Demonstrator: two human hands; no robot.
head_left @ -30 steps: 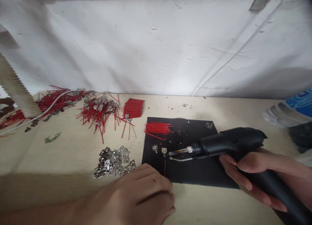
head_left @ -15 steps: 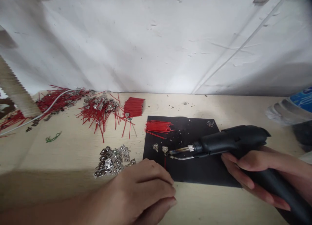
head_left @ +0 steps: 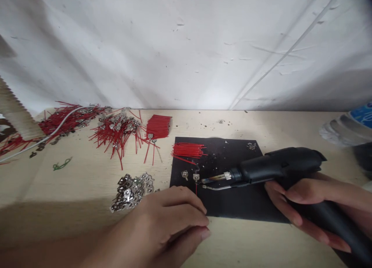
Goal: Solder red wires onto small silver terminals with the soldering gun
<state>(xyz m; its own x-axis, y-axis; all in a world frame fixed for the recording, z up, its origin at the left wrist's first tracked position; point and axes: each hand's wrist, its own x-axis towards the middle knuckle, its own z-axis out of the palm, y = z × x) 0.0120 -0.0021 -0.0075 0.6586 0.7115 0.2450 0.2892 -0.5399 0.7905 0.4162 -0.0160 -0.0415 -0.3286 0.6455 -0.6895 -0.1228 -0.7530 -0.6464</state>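
Note:
My right hand [head_left: 316, 206] grips a black soldering gun [head_left: 285, 165] with a thin metal solder-feed tube under its tip. The tip touches or nearly touches the lower tab of a small metal contact plate [head_left: 196, 177] on the black mat [head_left: 232, 206]. A short red wire [head_left: 196, 189] runs down from that tab to my left hand [head_left: 174, 221], whose fingers are closed round its lower end; the grip itself is hidden. A faint wisp of smoke rises above the plate. Another contact plate [head_left: 185, 174] lies just left of it.
Cut red wires [head_left: 188, 150] lie on the mat, with another stack [head_left: 158, 126] behind. Loose contact plates [head_left: 130, 192] are heaped left of the mat. Plates with wires attached [head_left: 119, 128] pile up farther back. A plastic bottle [head_left: 338, 130] is at right, a white wall [head_left: 174, 66] behind.
A wisp of smoke now shows above the contact plate. My left hand has shifted slightly up, covering more of the wire. The soldering gun stays at the tab.

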